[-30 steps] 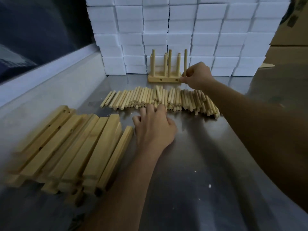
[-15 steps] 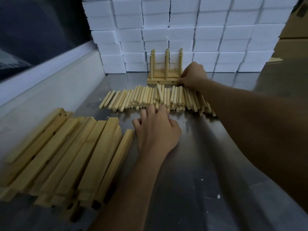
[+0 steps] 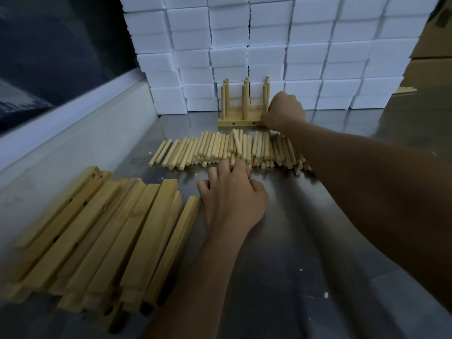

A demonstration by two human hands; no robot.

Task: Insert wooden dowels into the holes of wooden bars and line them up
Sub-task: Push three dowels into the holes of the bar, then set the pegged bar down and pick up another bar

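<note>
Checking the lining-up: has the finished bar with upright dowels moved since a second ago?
Yes. The right hand turned the finished bar square to the white block wall.

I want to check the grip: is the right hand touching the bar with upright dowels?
Touching. The head view shows the right hand curled against the right end of the bar, covering that end with no gap visible between them.

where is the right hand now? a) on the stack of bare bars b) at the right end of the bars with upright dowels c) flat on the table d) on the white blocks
b: the right hand is curled at the right end of the doweled bars, by the white blocks.
</note>
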